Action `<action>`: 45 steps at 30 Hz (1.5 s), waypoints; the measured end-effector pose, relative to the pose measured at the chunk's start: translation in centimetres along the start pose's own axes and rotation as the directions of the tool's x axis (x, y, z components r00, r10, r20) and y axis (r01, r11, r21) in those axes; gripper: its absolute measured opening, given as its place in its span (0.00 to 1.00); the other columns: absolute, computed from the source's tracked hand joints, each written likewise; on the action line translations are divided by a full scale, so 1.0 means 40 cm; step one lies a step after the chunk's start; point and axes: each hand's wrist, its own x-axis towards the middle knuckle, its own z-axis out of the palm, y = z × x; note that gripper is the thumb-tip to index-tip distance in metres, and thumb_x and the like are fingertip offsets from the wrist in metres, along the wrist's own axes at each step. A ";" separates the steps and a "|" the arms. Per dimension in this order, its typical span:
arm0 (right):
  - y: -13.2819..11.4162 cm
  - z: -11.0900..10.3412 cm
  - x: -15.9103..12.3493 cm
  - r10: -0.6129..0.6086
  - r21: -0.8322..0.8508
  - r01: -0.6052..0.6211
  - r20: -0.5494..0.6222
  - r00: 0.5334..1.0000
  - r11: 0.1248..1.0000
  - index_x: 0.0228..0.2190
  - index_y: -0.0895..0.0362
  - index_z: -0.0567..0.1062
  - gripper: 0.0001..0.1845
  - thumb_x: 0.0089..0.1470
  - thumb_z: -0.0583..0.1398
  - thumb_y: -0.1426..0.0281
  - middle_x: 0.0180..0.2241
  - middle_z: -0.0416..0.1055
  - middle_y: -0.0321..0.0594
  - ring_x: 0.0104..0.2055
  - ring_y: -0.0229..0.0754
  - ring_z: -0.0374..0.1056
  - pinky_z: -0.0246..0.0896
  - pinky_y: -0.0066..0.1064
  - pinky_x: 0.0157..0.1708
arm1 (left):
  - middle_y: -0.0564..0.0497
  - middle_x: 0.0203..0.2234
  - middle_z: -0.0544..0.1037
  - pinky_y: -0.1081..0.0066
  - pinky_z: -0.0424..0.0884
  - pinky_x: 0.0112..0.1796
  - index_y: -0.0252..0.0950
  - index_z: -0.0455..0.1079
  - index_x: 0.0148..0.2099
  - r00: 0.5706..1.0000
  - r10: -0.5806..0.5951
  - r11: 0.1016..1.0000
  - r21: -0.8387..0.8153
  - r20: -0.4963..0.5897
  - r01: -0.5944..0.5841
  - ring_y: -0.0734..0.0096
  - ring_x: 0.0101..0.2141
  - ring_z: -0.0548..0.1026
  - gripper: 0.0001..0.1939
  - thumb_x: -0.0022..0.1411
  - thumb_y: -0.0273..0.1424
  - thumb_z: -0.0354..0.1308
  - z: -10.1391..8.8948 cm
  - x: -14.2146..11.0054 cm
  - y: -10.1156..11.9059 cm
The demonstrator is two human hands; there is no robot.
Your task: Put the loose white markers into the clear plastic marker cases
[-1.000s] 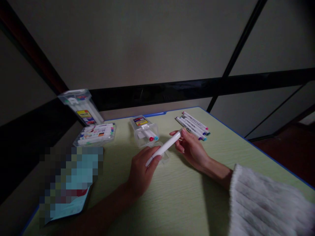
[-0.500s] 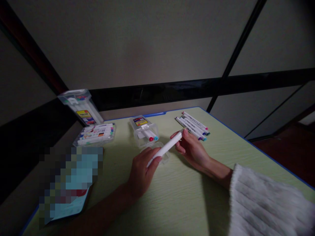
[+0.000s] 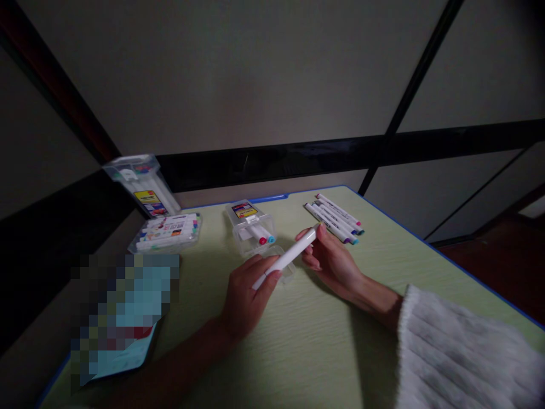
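Observation:
A white marker pen [image 3: 293, 253] slants up to the right between both hands. My left hand [image 3: 247, 295] is closed round its lower end, thumb along the barrel. At the upper end, the thumb and fingers of my right hand [image 3: 334, 261] pinch the tip. Behind the pen lies a clear plastic marker case [image 3: 242, 222] with a yellow and blue label; a red-ended and a blue-ended marker [image 3: 260, 234] stick out of it. Its clear lid [image 3: 288, 274] hangs open toward me, partly hidden by my left hand and the pen.
Several white markers [image 3: 334, 218] lie loose at the back right of the pale green table [image 3: 298, 352]. At the left, a marker-filled clear case [image 3: 147, 187] stands upright behind a flat one [image 3: 166, 233]. A tablet-like device [image 3: 136, 307], partly pixelated, lies front left. A wall rises behind.
Both hands keep the same grip on the marker. The whole view has shifted very slightly; nothing else has visibly moved.

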 end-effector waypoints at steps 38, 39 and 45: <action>-0.010 -0.027 0.026 -0.020 0.205 0.032 -0.060 0.998 0.978 0.21 0.61 0.73 0.19 0.47 0.61 0.56 0.12 0.48 0.25 0.13 0.26 0.41 0.42 0.17 0.11 | 0.48 0.30 0.78 0.74 0.70 0.31 0.33 0.71 0.44 0.997 -0.051 0.994 -0.092 0.051 0.055 0.73 0.28 0.74 0.13 0.60 0.26 0.48 -0.002 -0.009 0.001; -0.010 -0.027 0.026 -0.023 0.204 0.034 -0.060 0.998 0.978 0.21 0.60 0.73 0.19 0.47 0.61 0.56 0.12 0.47 0.25 0.13 0.26 0.41 0.42 0.17 0.11 | 0.48 0.30 0.78 0.74 0.70 0.31 0.33 0.71 0.44 0.997 -0.049 0.995 -0.090 0.053 0.054 0.73 0.29 0.74 0.13 0.60 0.26 0.48 -0.002 -0.010 0.001; -0.010 -0.028 0.025 -0.009 0.201 0.018 -0.042 0.999 0.979 0.21 0.60 0.72 0.19 0.48 0.60 0.55 0.12 0.45 0.25 0.13 0.26 0.40 0.43 0.17 0.12 | 0.47 0.32 0.78 0.73 0.71 0.33 0.33 0.71 0.43 0.997 -0.044 0.997 -0.066 0.060 0.048 0.72 0.31 0.75 0.13 0.60 0.26 0.48 0.004 -0.011 -0.003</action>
